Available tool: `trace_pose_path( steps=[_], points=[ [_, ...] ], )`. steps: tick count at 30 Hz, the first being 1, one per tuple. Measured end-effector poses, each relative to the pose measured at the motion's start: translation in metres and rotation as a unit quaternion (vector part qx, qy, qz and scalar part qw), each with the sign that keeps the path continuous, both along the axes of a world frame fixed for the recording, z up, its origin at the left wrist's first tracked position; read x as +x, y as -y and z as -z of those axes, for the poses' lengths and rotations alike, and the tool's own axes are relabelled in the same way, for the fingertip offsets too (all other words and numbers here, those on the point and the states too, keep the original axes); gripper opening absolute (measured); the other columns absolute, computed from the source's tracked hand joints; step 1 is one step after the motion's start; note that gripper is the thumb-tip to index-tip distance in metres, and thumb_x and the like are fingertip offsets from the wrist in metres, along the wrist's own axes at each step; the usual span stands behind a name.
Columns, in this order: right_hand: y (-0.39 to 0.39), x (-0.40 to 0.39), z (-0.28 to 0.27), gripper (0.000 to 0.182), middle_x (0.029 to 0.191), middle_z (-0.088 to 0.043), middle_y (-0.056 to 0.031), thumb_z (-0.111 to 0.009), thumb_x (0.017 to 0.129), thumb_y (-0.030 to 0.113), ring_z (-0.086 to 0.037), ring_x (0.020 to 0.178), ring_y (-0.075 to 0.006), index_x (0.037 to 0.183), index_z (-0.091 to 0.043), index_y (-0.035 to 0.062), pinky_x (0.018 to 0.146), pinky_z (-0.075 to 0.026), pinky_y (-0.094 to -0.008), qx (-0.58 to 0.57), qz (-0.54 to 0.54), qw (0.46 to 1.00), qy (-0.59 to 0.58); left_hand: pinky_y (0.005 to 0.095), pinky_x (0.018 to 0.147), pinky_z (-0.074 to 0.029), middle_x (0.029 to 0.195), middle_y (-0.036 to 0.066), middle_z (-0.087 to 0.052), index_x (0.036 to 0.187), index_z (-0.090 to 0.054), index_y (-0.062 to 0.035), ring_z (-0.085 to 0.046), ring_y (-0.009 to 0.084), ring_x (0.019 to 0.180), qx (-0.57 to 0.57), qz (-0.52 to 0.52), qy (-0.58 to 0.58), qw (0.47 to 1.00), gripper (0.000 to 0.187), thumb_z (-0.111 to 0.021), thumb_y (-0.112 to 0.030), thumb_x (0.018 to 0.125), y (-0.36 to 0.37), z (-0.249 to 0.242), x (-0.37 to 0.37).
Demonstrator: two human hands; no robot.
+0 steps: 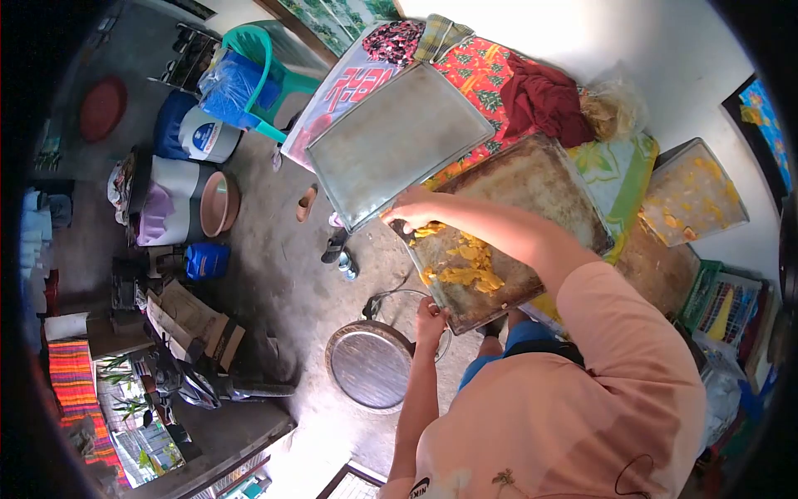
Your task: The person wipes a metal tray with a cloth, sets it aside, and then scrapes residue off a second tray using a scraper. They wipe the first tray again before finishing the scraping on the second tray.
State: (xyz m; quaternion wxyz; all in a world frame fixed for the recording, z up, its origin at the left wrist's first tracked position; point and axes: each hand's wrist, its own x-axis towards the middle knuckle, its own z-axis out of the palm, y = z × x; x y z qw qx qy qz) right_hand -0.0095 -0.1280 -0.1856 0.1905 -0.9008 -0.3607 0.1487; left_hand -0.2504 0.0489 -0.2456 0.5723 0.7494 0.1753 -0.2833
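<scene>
A worn brown metal tray [540, 204] is tilted in front of me, with soft yellow-orange pieces [470, 266] heaped towards its near left side. My left hand [429, 323] has its fingers closed on the tray's lower left corner. At the upper left corner, my right hand [411, 209] is closed beside a few yellow pieces. A small dark thing shows under its fingers, and I cannot make out what it is. A bare grey tray [399, 141] lies just beyond that hand.
Another tray with yellow pieces [694, 195] rests at the right. A red patterned cloth [474, 71] covers the table behind. A round dark-topped stool [370, 366] stands on the floor near my left arm. Further left are a green chair [249, 50], a basin [219, 204] and cardboard [191, 320].
</scene>
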Motion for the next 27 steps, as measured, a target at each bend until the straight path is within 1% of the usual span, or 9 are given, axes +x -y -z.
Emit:
trace_pose_path(
  steps=[5,7,11,13,15,19,23,25,27],
  points=[
    [0.028,0.000,0.028,0.058,0.111,-0.064,-0.0057,-0.076,0.069,0.031,-0.058,0.108,-0.0283,0.122,-0.054,0.0283,0.089,-0.043,-0.0449,0.014,-0.010,1.000,-0.002,0.0266,0.051,-0.046,0.082,0.007,-0.064,0.113,-0.048,-0.0052,-0.059,0.0126,0.067,-0.011,0.009,0.007,1.000,0.035,-0.059,0.003,0.081,-0.002,-0.004,-0.001],
    [0.037,0.010,0.012,0.050,0.102,-0.066,-0.0084,-0.075,0.070,0.028,-0.062,0.097,-0.0285,0.118,-0.059,0.0240,0.084,-0.046,-0.0461,0.059,0.113,0.990,-0.063,0.0259,0.050,-0.045,0.079,0.006,-0.063,0.111,-0.049,-0.0052,-0.057,0.0116,0.065,-0.009,0.017,0.022,1.000,0.033,-0.059,0.004,0.081,-0.005,-0.002,0.005],
    [0.017,-0.022,0.002,0.054,0.102,-0.066,-0.0068,-0.074,0.072,0.030,-0.062,0.099,-0.0291,0.122,-0.054,0.0264,0.083,-0.047,-0.0465,-0.008,0.028,0.994,-0.107,0.0253,0.048,-0.041,0.073,0.004,-0.060,0.107,-0.050,-0.0049,-0.052,0.0094,0.059,0.009,0.019,0.021,1.000,0.029,-0.059,0.004,0.081,-0.003,-0.006,0.009],
    [0.015,-0.032,0.036,0.053,0.103,-0.065,-0.0093,-0.076,0.071,0.034,-0.061,0.098,-0.0303,0.120,-0.056,0.0258,0.084,-0.047,-0.0461,0.087,-0.039,0.990,0.105,0.0254,0.048,-0.041,0.072,0.004,-0.060,0.107,-0.050,-0.0050,-0.051,0.0091,0.058,0.018,0.009,0.014,1.000,0.029,-0.059,0.005,0.081,-0.001,-0.008,0.008],
    [0.023,-0.027,-0.005,0.049,0.102,-0.066,-0.0094,-0.075,0.073,0.031,-0.063,0.097,-0.0278,0.119,-0.058,0.0248,0.081,-0.049,-0.0436,-0.002,0.002,0.997,-0.083,0.0254,0.048,-0.041,0.072,0.004,-0.060,0.107,-0.050,-0.0052,-0.051,0.0092,0.058,0.001,0.008,0.026,1.000,0.029,-0.059,0.005,0.081,-0.003,-0.005,0.011],
    [0.032,-0.005,-0.001,0.046,0.103,-0.066,-0.0074,-0.073,0.075,0.026,-0.063,0.095,-0.0237,0.119,-0.058,0.0247,0.079,-0.050,-0.0409,0.032,0.141,0.969,-0.200,0.0253,0.049,-0.041,0.072,0.004,-0.059,0.106,-0.050,-0.0055,-0.051,0.0093,0.058,0.004,0.013,0.031,0.999,0.029,-0.060,0.004,0.081,-0.007,0.001,0.013],
    [0.022,-0.054,0.020,0.053,0.110,-0.064,-0.0054,-0.073,0.075,0.033,-0.057,0.108,-0.0263,0.124,-0.055,0.0292,0.092,-0.042,-0.0457,-0.008,-0.052,0.999,-0.012,0.0259,0.049,-0.040,0.072,0.005,-0.060,0.108,-0.050,-0.0047,-0.052,0.0097,0.059,0.017,-0.003,0.022,1.000,0.030,-0.060,0.004,0.081,-0.002,-0.006,0.011],
    [0.035,-0.043,-0.034,0.048,0.111,-0.064,-0.0041,-0.073,0.074,0.031,-0.056,0.108,-0.0251,0.119,-0.057,0.0249,0.093,-0.040,-0.0474,-0.033,0.046,0.988,-0.147,0.0257,0.050,-0.039,0.072,0.005,-0.060,0.110,-0.050,-0.0043,-0.052,0.0097,0.060,0.015,0.009,0.023,1.000,0.031,-0.060,0.004,0.081,-0.006,-0.004,0.010],
    [0.057,-0.019,-0.010,0.039,0.098,-0.065,-0.0038,-0.071,0.075,0.025,-0.060,0.096,-0.0221,0.112,-0.060,0.0247,0.082,-0.044,-0.0466,0.058,0.133,0.988,-0.046,0.0254,0.050,-0.039,0.073,0.005,-0.060,0.110,-0.050,-0.0043,-0.052,0.0097,0.060,0.010,0.019,0.036,0.999,0.031,-0.060,0.003,0.081,-0.006,-0.004,0.014]
  ],
)
